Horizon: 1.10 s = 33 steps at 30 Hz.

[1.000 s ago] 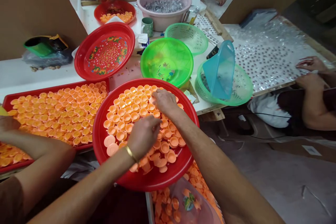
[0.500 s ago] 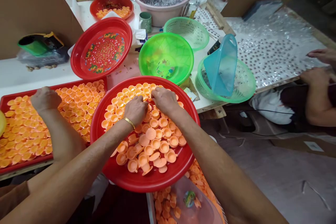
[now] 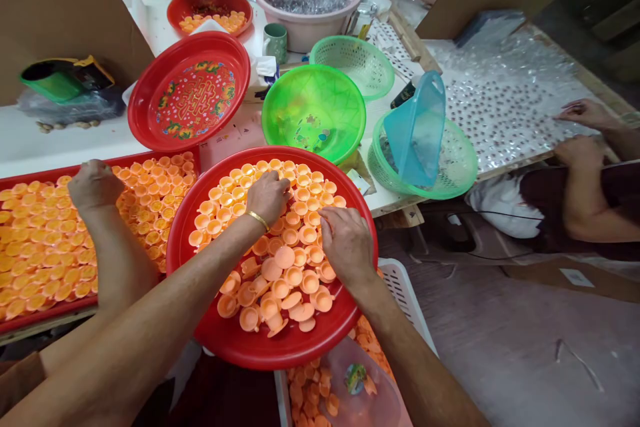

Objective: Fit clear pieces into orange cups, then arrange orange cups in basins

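Observation:
In front of me is a round red tray [image 3: 280, 355] with many small orange plastic cups [image 3: 295, 278], most facing up, some tilted or overturned at the near side. My left hand [image 3: 269, 199], with a gold bracelet on its wrist, is over the middle of the cups, its fingers curled down and closed. What they hold is hidden. Toward the tray's right side, my right hand [image 3: 347, 243] is closed with bent fingers and thumb low at the cups. Whatever it grips cannot be made out.
Another person's hand [image 3: 96, 188] hovers over a rectangular red tray [image 3: 183, 155] of orange cups at left. Beyond are an empty red tray [image 3: 197, 103], a green bowl [image 3: 314, 113] and a basket with a blue scoop [image 3: 417, 130]. Below sits a white crate [image 3: 407, 293].
My right hand has moved right and toward me, away from my left hand. My left hand has shifted slightly right and away from me. The view has moved slightly.

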Motion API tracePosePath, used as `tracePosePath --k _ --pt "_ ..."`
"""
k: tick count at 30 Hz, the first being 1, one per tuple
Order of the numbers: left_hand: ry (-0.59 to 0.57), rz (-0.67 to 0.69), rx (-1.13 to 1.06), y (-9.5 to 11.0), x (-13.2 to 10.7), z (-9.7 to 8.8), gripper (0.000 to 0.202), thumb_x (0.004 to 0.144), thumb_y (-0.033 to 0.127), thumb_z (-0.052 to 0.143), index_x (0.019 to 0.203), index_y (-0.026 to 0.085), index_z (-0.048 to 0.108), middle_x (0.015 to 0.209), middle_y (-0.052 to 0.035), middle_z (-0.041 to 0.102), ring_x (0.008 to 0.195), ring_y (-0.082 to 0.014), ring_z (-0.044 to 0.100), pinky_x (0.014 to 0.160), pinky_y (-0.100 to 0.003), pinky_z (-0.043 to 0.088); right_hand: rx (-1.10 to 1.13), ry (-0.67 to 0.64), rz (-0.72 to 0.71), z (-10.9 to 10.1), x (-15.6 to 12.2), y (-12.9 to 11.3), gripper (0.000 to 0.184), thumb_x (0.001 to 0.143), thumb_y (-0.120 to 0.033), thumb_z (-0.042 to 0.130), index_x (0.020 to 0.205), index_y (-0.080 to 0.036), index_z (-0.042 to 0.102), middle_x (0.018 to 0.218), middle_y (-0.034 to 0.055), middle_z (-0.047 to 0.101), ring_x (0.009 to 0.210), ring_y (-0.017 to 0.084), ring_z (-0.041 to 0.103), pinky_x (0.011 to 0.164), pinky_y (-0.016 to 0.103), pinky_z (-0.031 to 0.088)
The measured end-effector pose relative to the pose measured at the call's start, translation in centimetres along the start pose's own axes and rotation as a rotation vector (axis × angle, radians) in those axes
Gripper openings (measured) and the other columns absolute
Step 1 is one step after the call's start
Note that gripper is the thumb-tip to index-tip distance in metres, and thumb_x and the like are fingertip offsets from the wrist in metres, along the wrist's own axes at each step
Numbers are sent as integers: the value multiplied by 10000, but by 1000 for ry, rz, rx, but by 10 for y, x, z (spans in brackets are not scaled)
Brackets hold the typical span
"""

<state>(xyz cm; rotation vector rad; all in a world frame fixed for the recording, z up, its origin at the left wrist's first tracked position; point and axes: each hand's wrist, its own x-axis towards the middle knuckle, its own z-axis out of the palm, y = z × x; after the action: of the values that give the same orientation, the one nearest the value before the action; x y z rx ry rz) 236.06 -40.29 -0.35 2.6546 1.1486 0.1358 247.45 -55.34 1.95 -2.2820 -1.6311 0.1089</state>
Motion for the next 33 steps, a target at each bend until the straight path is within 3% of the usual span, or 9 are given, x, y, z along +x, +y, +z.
tracePosePath --k 3,6,12,15,19,22,26,29,33 --pt "-31 -9 27 2 6 -2 173 849 256 522 876 199 683 905 -90 596 896 -240 554 669 -320 410 -2 -9 -8 -4 -15 0 220 882 -186 513 1062 -166 638 1096 49 666 983 221 531 828 344 389" --pt "4 -40 -11 7 -4 -8 160 834 284 559 901 203 680 887 -78 591 875 -228 553 663 -313 410 -9 -41 -28 -4 -19 -3 262 892 -211 498 1123 -160 612 1166 58 639 1025 229 514 836 358 390" --pt "-90 214 74 21 -34 -5 178 847 250 534 911 196 691 901 -95 571 884 -233 522 689 -326 417 -69 -166 -78 6 -7 -9 313 893 -214 477 1185 -152 570 1282 69 570 1070 255 484 848 410 389" --pt "-113 202 153 20 -31 -2 184 838 262 541 865 169 697 904 -116 562 889 -255 512 671 -341 417 -62 -165 -89 6 -8 -9 319 894 -209 468 1193 -147 562 1307 76 549 1086 264 472 852 420 387" --pt "-64 166 36 14 -32 -13 201 836 253 554 968 185 689 949 -99 563 922 -238 514 719 -329 429 14 -123 -102 -6 -28 -14 278 890 -200 483 1146 -168 587 1284 78 561 1108 261 459 873 410 378" --pt "-66 134 -93 13 -54 -26 182 829 273 581 959 199 684 926 -70 567 880 -204 529 730 -309 435 89 -159 -125 -11 -49 -23 221 874 -202 522 1075 -186 611 1195 64 603 1073 233 475 878 382 384" --pt "-218 249 -65 22 -101 -32 191 817 275 601 987 208 657 924 -71 569 853 -210 535 697 -310 446 65 -219 -132 -6 -66 -35 248 868 -209 535 1109 -179 584 1177 67 595 1061 226 474 864 371 388" --pt "-175 265 40 28 -123 -24 223 870 239 508 1055 175 615 976 -109 575 888 -232 530 712 -330 455 -17 -236 -128 -1 -66 -38 206 891 -207 491 1061 -163 597 1181 86 588 1056 237 470 842 379 383" --pt "-68 271 56 24 -129 -11 237 896 221 446 1063 161 603 994 -117 605 869 -230 547 720 -339 462 -105 -237 -163 -1 -61 -38 198 896 -197 470 1047 -161 593 1163 101 589 1045 250 465 820 389 367"
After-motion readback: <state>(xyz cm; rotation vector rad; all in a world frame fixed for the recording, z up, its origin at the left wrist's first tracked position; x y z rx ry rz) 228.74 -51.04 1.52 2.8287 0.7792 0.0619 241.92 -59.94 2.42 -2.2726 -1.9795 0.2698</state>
